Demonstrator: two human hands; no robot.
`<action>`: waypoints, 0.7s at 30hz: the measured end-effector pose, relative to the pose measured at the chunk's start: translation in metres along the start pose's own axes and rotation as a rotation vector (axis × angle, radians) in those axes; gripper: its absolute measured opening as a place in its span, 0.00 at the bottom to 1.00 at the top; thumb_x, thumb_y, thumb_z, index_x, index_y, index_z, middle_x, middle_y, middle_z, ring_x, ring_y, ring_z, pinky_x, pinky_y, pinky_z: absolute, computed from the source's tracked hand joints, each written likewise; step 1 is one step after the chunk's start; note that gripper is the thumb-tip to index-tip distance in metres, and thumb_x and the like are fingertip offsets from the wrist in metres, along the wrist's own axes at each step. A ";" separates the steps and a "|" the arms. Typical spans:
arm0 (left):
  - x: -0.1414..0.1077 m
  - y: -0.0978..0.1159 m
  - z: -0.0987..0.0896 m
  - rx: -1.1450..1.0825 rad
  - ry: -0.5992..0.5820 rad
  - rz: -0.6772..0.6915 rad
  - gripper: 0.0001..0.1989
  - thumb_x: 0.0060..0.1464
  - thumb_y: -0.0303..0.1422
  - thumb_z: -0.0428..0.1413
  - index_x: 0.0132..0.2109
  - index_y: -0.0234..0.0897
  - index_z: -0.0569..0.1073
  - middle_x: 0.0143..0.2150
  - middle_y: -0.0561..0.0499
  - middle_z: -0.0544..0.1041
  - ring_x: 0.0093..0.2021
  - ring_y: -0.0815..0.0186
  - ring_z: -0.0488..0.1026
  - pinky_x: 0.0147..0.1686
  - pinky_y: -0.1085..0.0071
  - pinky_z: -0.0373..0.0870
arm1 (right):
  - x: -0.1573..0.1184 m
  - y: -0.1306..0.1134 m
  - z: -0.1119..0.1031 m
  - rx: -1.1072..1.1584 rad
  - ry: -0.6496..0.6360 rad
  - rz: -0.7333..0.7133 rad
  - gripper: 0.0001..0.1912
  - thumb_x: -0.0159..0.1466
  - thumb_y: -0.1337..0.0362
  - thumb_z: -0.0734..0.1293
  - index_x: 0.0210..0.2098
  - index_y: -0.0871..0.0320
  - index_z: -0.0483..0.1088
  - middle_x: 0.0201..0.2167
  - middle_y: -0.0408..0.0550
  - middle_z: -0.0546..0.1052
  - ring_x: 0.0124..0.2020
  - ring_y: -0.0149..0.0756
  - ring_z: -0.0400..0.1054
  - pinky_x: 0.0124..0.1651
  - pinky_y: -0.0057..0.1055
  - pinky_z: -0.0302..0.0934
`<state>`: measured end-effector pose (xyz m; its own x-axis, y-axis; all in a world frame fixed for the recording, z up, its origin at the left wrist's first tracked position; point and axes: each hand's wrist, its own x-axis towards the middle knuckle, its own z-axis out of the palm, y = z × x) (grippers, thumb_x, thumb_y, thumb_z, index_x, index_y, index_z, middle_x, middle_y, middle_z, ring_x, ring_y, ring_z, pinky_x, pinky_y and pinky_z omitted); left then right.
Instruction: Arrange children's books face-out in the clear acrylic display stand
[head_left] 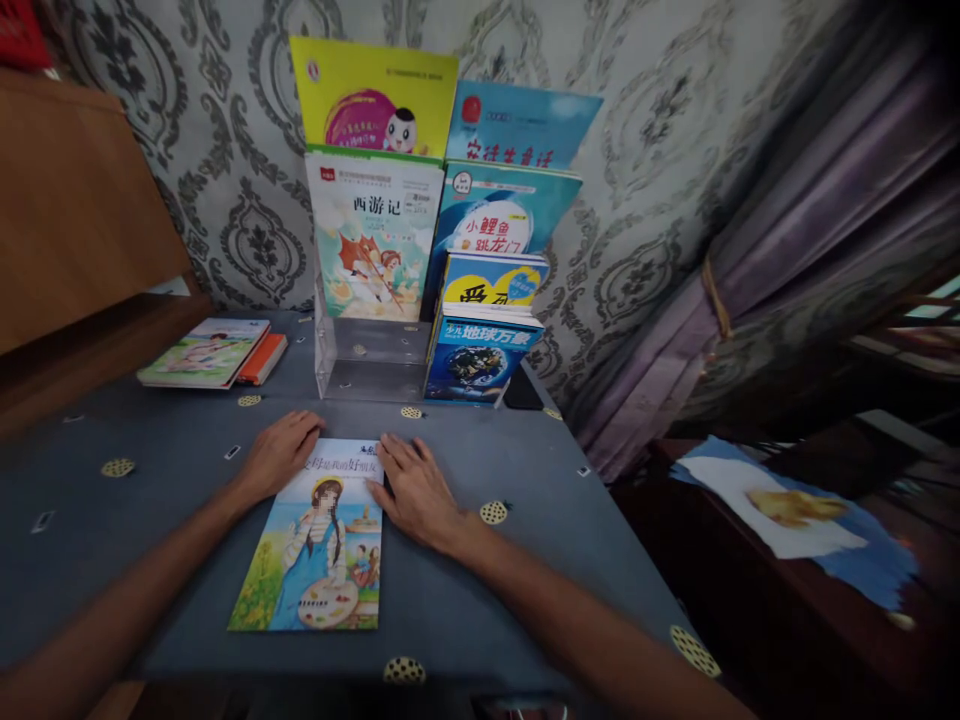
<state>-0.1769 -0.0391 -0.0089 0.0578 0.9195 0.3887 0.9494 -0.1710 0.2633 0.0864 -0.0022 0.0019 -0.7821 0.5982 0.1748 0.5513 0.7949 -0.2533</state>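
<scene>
A thin picture book [330, 545] lies face up on the table, its cover showing a figure in a yellow hat, blue overalls and braids holding a paint palette. Against its upper left edge rests my left hand [283, 452], fingers stretched forward and slightly bent, with the thumb hidden. On the opposite side, my right hand [416, 492] lies flat with fingers apart, the fingertips and thumb touching the book's upper right edge. Beyond both hands stands a clear acrylic book rack [375, 378] with tiers of upright books, including a white-covered one [379, 235] and a blue earth-cover one [480, 365].
At the left back lies a small pile of books [206, 352] beside an orange book [264, 358]. A dark flat object [523, 388] sits right of the rack. Patterned wallpaper, a tied curtain [675, 310] and a wooden panel [75, 200] surround the grey-blue tablecloth [555, 570].
</scene>
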 end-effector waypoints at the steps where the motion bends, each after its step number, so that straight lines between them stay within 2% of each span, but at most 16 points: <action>1: 0.000 0.000 0.000 0.001 0.001 -0.003 0.17 0.67 0.36 0.42 0.44 0.40 0.74 0.43 0.45 0.80 0.46 0.56 0.76 0.48 0.59 0.73 | -0.001 -0.001 0.000 -0.007 0.003 -0.001 0.28 0.74 0.56 0.61 0.67 0.68 0.64 0.68 0.65 0.66 0.71 0.51 0.58 0.73 0.54 0.50; 7: 0.000 0.002 0.000 0.023 -0.015 -0.009 0.17 0.67 0.36 0.41 0.43 0.40 0.74 0.42 0.45 0.80 0.45 0.55 0.76 0.47 0.59 0.73 | -0.008 -0.010 0.002 -0.055 0.069 -0.076 0.25 0.73 0.55 0.63 0.62 0.68 0.68 0.62 0.64 0.73 0.67 0.51 0.62 0.71 0.54 0.51; 11: 0.000 0.000 0.002 0.004 0.002 0.002 0.16 0.66 0.36 0.42 0.42 0.41 0.74 0.40 0.46 0.79 0.44 0.56 0.76 0.46 0.61 0.73 | -0.016 -0.027 0.001 -0.084 0.111 -0.187 0.22 0.70 0.51 0.66 0.51 0.65 0.73 0.52 0.60 0.79 0.58 0.49 0.68 0.68 0.53 0.55; 15: -0.001 -0.002 0.006 -0.009 0.026 0.007 0.17 0.66 0.36 0.42 0.43 0.40 0.74 0.41 0.46 0.79 0.44 0.57 0.76 0.46 0.61 0.73 | -0.027 -0.046 0.002 -0.083 0.102 -0.403 0.21 0.69 0.47 0.67 0.39 0.61 0.74 0.38 0.51 0.80 0.45 0.44 0.70 0.53 0.44 0.65; 17: -0.001 -0.002 0.006 -0.009 0.026 0.000 0.17 0.66 0.36 0.41 0.43 0.40 0.75 0.42 0.45 0.80 0.45 0.56 0.76 0.46 0.60 0.73 | -0.031 -0.052 0.006 -0.063 0.092 -0.540 0.21 0.69 0.45 0.65 0.35 0.58 0.73 0.34 0.47 0.80 0.40 0.40 0.70 0.45 0.39 0.65; 19: -0.001 -0.002 0.005 -0.011 0.019 -0.001 0.17 0.67 0.37 0.41 0.42 0.41 0.75 0.41 0.46 0.80 0.45 0.56 0.77 0.46 0.60 0.73 | -0.034 -0.055 0.012 -0.033 0.076 -0.657 0.21 0.70 0.45 0.64 0.34 0.56 0.73 0.32 0.43 0.80 0.37 0.37 0.70 0.41 0.37 0.63; 21: 0.000 -0.001 0.004 -0.004 0.015 0.008 0.17 0.66 0.37 0.41 0.42 0.41 0.75 0.41 0.46 0.80 0.44 0.56 0.77 0.46 0.60 0.73 | -0.034 -0.057 0.018 -0.008 0.050 -0.737 0.21 0.71 0.44 0.63 0.37 0.55 0.74 0.33 0.40 0.80 0.38 0.34 0.70 0.40 0.35 0.63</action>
<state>-0.1769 -0.0380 -0.0126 0.0607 0.9127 0.4040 0.9476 -0.1798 0.2639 0.0767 -0.0699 -0.0065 -0.9362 -0.0880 0.3404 -0.1100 0.9929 -0.0459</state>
